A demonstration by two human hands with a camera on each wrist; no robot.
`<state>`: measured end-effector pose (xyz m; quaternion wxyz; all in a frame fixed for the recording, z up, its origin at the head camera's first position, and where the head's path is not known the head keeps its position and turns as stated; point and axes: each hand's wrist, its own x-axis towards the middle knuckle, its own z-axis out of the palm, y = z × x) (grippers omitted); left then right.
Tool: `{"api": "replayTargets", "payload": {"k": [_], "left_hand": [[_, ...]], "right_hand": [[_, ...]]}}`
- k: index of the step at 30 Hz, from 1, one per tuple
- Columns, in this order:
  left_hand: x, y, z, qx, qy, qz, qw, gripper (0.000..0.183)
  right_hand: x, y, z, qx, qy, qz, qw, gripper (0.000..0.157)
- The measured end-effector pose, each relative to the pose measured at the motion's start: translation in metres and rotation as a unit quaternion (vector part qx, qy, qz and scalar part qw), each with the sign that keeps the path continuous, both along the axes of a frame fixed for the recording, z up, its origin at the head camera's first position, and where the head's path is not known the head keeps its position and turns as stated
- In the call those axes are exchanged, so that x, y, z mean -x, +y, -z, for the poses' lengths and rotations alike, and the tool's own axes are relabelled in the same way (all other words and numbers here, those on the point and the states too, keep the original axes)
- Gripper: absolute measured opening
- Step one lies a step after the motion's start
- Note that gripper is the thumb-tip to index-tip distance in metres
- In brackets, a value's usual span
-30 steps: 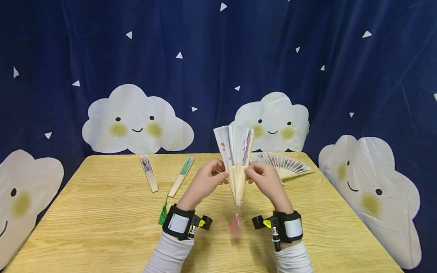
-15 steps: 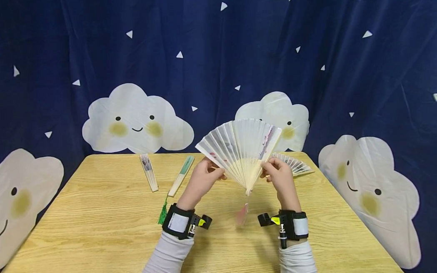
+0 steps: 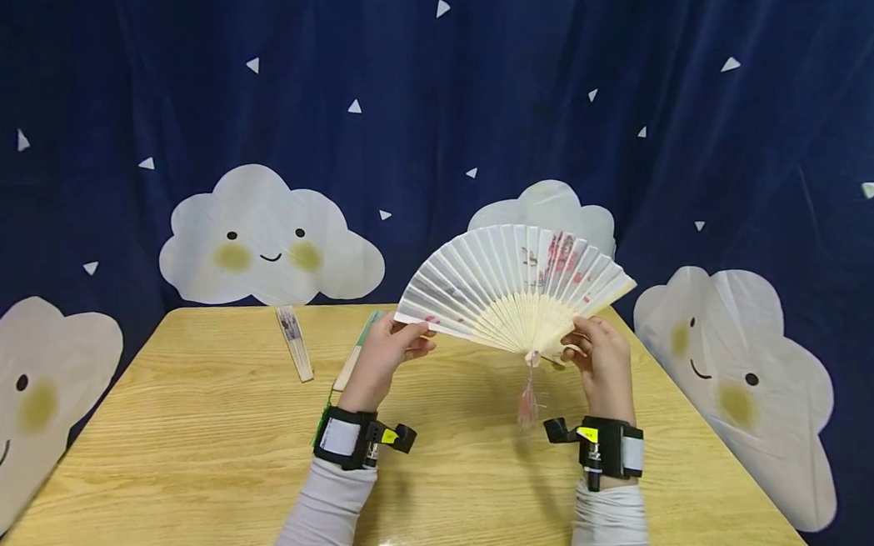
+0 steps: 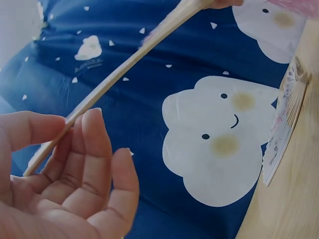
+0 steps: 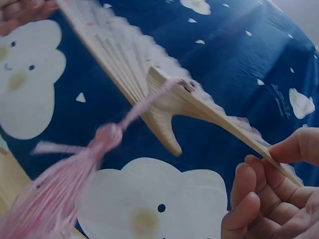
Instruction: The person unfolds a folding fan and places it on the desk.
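A white folding fan with pink and red flower prints is spread wide above the table. My left hand pinches its left edge between thumb and fingers; the left wrist view shows the thumb and fingers on the pale outer rib. My right hand pinches the right outer rib, its thumb on the wood in the right wrist view. From the pivot hangs a pink tassel. In the head view the held fan hides the spread fan behind it, which the left wrist view shows as a second fan on the table.
On the wooden table lie a closed fan with a dark print and a closed green fan, partly covered by my left hand. A dark blue curtain with white clouds hangs behind the table.
The held fan has gone from a narrow wedge to a broad spread. My right hand has moved right, my left slightly left, and the tassel has shifted right with the pivot.
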<state>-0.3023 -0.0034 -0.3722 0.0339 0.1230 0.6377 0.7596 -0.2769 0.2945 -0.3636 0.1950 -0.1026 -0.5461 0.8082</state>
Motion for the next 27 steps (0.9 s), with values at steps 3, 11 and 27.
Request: {"api": "replayTargets", "payload": {"k": [3,11,27], "left_hand": [[0.004,-0.003,0.003,0.006,-0.023,0.005,0.9997,0.02],[0.012,-0.01,0.016,0.03,-0.084,0.048,0.9948,0.015],[0.027,-0.015,0.068,0.306,-0.102,0.146,0.9353,0.016]], "right_hand": [[-0.002,0.009,0.001,0.041,-0.011,0.011,0.999,0.023],[-0.008,0.041,0.011,0.098,-0.026,0.051,0.994,0.026],[-0.027,0.111,0.057,-0.096,-0.237,-0.087,0.963,0.021]]}}
